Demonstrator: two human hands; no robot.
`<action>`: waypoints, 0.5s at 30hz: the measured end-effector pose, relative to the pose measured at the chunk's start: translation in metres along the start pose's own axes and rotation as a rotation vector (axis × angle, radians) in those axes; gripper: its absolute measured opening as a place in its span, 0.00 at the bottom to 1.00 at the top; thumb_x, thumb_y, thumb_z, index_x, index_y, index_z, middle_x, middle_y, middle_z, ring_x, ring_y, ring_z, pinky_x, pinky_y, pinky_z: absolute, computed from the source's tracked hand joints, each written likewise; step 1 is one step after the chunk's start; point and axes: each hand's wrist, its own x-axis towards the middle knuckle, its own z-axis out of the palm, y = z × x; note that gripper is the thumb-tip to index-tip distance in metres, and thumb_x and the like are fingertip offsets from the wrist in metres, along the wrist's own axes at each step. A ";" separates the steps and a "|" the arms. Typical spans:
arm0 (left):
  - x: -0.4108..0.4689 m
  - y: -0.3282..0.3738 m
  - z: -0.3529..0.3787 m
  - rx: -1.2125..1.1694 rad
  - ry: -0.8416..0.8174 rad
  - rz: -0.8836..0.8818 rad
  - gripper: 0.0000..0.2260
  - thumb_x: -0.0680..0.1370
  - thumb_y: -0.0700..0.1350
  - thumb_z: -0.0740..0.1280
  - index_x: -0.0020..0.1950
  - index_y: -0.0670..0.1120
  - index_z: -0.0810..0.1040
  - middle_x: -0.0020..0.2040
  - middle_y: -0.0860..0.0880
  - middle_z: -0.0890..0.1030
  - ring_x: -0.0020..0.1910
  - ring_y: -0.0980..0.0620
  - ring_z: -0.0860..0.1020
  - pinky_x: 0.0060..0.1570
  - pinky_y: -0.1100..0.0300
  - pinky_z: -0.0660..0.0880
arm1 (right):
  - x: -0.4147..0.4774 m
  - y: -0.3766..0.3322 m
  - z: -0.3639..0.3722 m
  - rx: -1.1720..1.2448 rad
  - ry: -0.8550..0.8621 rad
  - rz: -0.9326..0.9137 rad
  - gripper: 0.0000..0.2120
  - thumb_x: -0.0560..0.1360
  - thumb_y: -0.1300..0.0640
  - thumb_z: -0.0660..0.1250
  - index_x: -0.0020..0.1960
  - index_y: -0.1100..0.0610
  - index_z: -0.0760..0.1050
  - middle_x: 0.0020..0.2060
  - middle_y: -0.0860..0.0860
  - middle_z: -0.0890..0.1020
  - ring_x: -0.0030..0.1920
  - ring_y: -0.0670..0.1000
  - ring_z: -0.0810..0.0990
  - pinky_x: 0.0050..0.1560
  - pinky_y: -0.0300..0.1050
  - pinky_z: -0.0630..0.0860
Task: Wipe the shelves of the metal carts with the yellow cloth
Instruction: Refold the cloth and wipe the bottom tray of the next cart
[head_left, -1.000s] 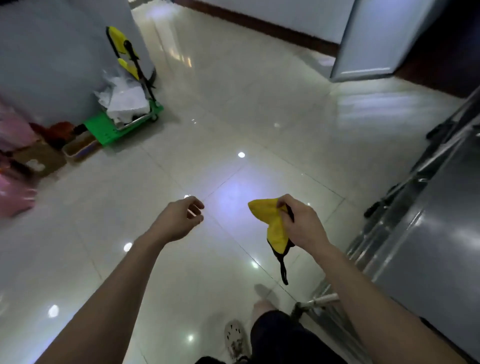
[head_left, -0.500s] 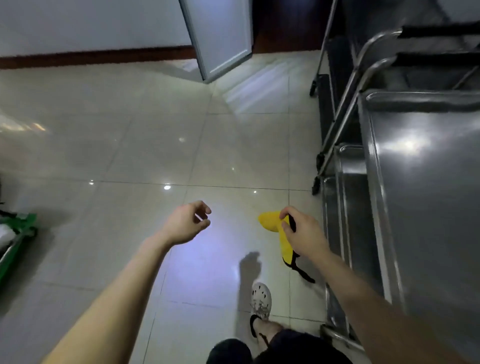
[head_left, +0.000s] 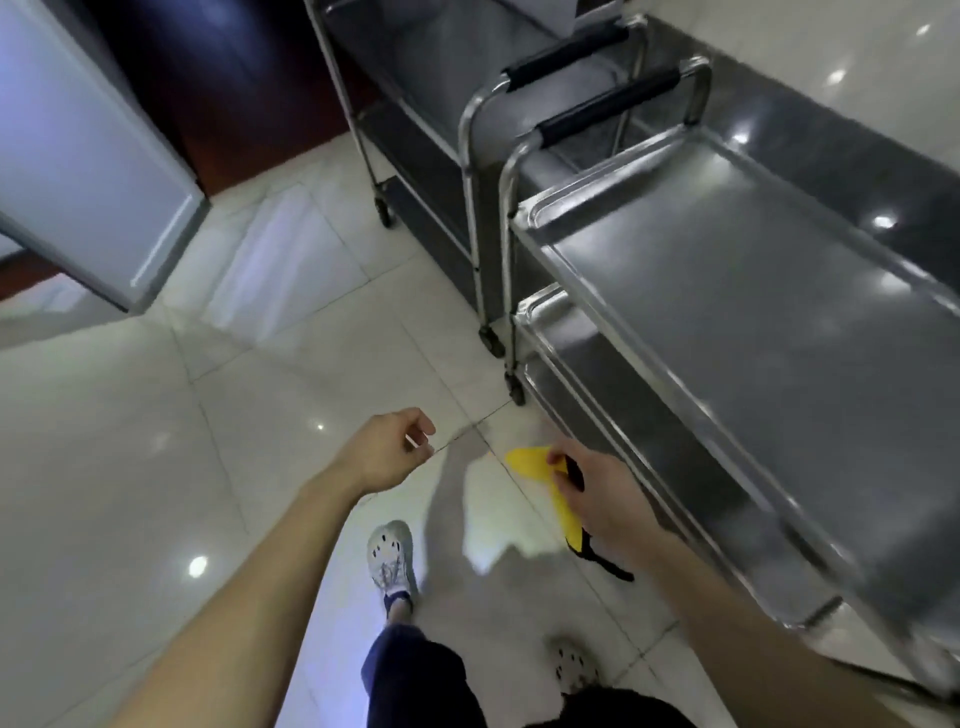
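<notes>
Yellow cloth (head_left: 540, 470) is bunched in the right hand (head_left: 602, 499), just left of the near cart (head_left: 727, 291). Left hand (head_left: 384, 452) hangs loosely curled, holding nothing.

I saw a glossy tiled floor (head_left: 130, 467) filling the left and centre of the frame. On it, at right, stood a steel cart (head_left: 675, 387) on castors (head_left: 517, 396), its top shelf (head_left: 753, 322) and lower shelf (head_left: 649, 447) reflecting lights. A second cart (head_left: 470, 208) and a third cart (head_left: 426, 67) stood behind it at upper centre. Two shoes (head_left: 390, 558) stood at the bottom.
</notes>
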 end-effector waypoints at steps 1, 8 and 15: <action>0.021 -0.008 -0.008 0.026 -0.035 0.036 0.08 0.83 0.47 0.72 0.62 0.49 0.82 0.52 0.54 0.85 0.48 0.51 0.84 0.55 0.55 0.80 | 0.008 -0.006 0.007 0.009 0.041 0.047 0.08 0.82 0.52 0.68 0.57 0.40 0.74 0.36 0.40 0.77 0.36 0.39 0.75 0.36 0.35 0.66; 0.140 -0.045 -0.055 0.238 -0.300 0.277 0.09 0.83 0.48 0.72 0.63 0.52 0.81 0.55 0.54 0.83 0.52 0.53 0.82 0.53 0.58 0.77 | 0.047 -0.055 0.051 0.106 0.285 0.340 0.09 0.80 0.54 0.69 0.58 0.42 0.76 0.39 0.42 0.78 0.37 0.43 0.75 0.38 0.43 0.69; 0.201 -0.059 -0.050 0.459 -0.424 0.424 0.13 0.82 0.48 0.73 0.66 0.52 0.80 0.61 0.53 0.82 0.54 0.52 0.81 0.59 0.55 0.78 | 0.069 -0.098 0.081 0.094 0.358 0.435 0.10 0.82 0.56 0.68 0.61 0.45 0.76 0.35 0.43 0.77 0.38 0.51 0.77 0.39 0.48 0.72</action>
